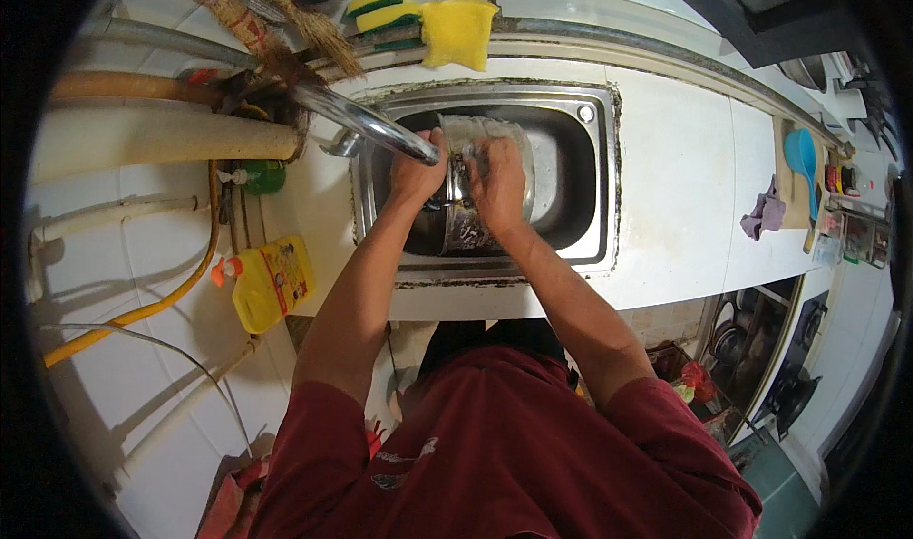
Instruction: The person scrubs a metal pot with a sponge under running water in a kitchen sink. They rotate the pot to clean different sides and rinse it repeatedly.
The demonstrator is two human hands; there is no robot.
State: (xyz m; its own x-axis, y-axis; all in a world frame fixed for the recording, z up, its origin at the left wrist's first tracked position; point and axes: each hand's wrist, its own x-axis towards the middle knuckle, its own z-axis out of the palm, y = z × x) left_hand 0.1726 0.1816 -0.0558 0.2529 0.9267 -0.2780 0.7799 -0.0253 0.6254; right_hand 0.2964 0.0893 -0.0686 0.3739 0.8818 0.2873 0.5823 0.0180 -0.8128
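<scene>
A shiny metal pot (474,229) lies tilted on its side in the stainless steel sink (605,182). My left hand (419,175) grips the pot at its left edge, partly behind the chrome faucet (371,122). Against the pot's outer wall rests my right hand (499,179), fingers bent and slightly blurred. Whether a scrubber is under those fingers is hidden. A dark fitting (436,203) shows on the pot between my wrists. The faucet spout ends right above my left hand.
Yellow sponges (389,13) and a yellow scrub pad (458,34) sit on the pipe behind the sink. Straw brushes (228,22) hang at the upper left. A yellow detergent jug (274,282) stands left. Farther right are a purple cloth (764,211) and a blue ladle (802,152).
</scene>
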